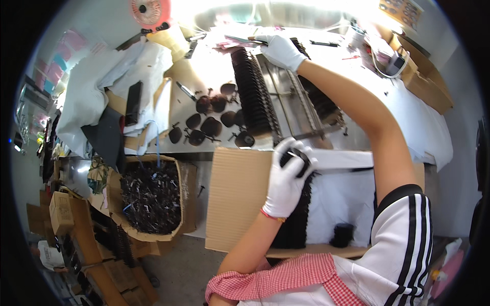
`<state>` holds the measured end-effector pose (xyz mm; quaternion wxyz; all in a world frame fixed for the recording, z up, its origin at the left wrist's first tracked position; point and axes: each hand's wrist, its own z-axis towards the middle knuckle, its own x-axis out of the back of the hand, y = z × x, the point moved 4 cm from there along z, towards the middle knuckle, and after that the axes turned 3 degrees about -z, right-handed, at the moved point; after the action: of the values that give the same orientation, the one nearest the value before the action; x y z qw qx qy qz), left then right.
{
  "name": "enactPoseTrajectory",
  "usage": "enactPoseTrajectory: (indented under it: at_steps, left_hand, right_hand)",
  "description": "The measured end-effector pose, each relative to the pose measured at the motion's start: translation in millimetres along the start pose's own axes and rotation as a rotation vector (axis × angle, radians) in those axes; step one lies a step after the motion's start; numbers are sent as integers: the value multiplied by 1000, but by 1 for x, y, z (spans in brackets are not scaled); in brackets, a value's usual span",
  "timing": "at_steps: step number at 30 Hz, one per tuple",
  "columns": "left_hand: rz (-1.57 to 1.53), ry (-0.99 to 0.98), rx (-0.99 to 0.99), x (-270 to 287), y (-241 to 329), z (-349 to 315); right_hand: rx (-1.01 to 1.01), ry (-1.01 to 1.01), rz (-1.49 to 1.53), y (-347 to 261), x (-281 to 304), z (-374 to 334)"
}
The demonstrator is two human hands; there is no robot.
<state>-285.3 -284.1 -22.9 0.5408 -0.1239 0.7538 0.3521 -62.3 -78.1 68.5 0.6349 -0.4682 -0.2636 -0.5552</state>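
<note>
My left hand (287,186), in a white glove, is closed around a dark, glossy rounded piece (294,159) above the near edge of the table; the fingers hide much of it. My right hand (282,51), also gloved, reaches to the far end of a metal rack (278,92). Its fingers are pressed together around something thin and dark, too small to name. Along the rack's left side runs a long row of dark lens-like pieces (252,94); a second dark row (321,99) lies partly under my right forearm. Loose dark sunglass lenses (210,126) lie left of the rack.
Below the table edge stands an open cardboard box (237,199) with white lining and dark pieces inside. Another carton (186,196) holds a heap of small dark parts. White sheets and a phone (133,102) lie at left, a marker (186,91) beside the lenses. A pink fan (149,11) stands at the back.
</note>
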Motion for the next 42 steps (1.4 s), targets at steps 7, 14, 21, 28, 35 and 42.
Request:
enactPoseTrajectory:
  at_steps: [7, 14, 21, 28, 35, 42]
  left_hand:
    - [181, -95, -413, -35, -17, -14]
    - [-75, 45, 144, 8, -106, -54]
    - [138, 94, 527, 42, -158, -104]
    - [565, 223, 601, 40, -183, -110]
    - [689, 183, 686, 27, -209, -107]
    - [856, 51, 653, 37, -168, -93]
  right_hand:
    - [300, -122, 633, -70, 79, -220]
    - [194, -173, 111, -51, 84, -366]
    - [-106, -484, 73, -31, 73, -466]
    - [38, -771, -187, -21, 62, -509]
    - [0, -645, -228, -26, 58, -529]
    - [92, -413, -145, 9, 122, -478]
